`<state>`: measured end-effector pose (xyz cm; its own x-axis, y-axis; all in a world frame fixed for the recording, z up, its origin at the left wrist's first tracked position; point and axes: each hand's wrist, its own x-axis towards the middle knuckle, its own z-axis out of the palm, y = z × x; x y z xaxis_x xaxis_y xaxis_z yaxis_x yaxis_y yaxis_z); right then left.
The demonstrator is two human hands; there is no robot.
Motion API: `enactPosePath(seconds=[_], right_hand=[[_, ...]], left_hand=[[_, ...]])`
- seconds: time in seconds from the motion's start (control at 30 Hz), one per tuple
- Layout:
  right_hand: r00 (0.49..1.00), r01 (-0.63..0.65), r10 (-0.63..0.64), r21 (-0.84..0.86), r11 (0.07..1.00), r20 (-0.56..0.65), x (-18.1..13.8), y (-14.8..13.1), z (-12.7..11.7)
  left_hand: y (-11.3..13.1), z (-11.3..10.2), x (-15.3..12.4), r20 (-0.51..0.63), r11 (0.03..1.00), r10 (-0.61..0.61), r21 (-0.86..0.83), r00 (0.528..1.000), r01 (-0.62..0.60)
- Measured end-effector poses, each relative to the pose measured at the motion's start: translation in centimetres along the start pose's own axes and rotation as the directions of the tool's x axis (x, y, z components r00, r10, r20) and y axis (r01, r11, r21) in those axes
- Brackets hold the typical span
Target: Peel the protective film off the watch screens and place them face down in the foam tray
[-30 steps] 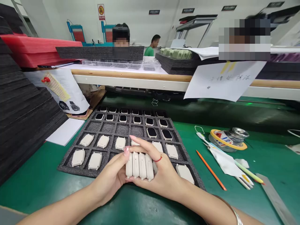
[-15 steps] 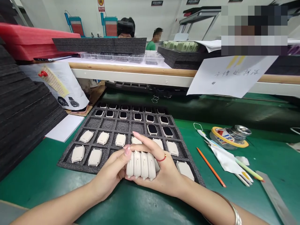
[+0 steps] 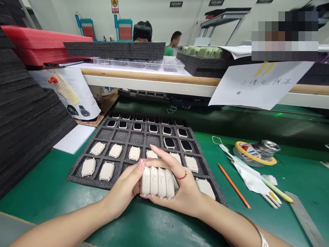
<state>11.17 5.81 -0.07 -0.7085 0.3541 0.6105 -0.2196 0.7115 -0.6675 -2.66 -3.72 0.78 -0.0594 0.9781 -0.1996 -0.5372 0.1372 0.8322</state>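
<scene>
Both my hands hold a row of several beige watch cases (image 3: 157, 182) stood on edge, just above the near edge of a black foam tray (image 3: 77, 171). My left hand (image 3: 125, 190) presses the row from the left, thumb on top. My right hand (image 3: 180, 187) cups it from the right and beneath, its index finger stretched over the top. The tray's near rows hold beige cases (image 3: 107, 171) lying back up; the far rows hold cases with dark screens (image 3: 169, 142) facing up. A few pockets in the middle row are bare.
A tall stack of black foam trays (image 3: 25, 116) stands at the left, with a white sheet (image 3: 73, 138) beside it. To the right lie an orange pencil (image 3: 233, 185), a cloth with tools (image 3: 250, 175), a tape roll (image 3: 254, 152) and a metal ruler (image 3: 305, 219). A raised shelf (image 3: 154, 80) runs behind, with people beyond it.
The hands keep the same grip on the row of cases. Only the camera view has shifted slightly, down and then to the left.
</scene>
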Motion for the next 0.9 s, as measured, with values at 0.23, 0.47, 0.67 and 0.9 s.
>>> enactPosePath(seconds=[0.23, 0.47, 0.67, 0.9], right_hand=[[0.999, -0.002, 0.001, 0.037, 0.999, 0.040, -0.1, 0.3, -0.2], [0.998, 0.052, -0.055, 0.076, 0.996, 0.029, -0.1, 0.6, 0.0], [0.971, 0.200, -0.181, -0.113, 0.973, 0.158, 0.1, -0.3, 0.1], [1.000, 0.000, -0.002, 0.083, 0.997, 0.022, 0.1, -1.2, -0.9]], left_hand=[[0.3, -0.5, -0.3, 0.054, 0.985, -0.039, 0.171, 0.998, 0.030], [1.1, -0.2, -0.1, 0.185, 0.962, -0.055, 0.272, 0.981, 0.003], [0.8, -0.2, 0.1, 0.201, 0.943, 0.047, 0.314, 0.978, -0.110], [0.7, -0.1, -0.8, 0.093, 0.829, 0.243, 0.497, 0.966, -0.256]])
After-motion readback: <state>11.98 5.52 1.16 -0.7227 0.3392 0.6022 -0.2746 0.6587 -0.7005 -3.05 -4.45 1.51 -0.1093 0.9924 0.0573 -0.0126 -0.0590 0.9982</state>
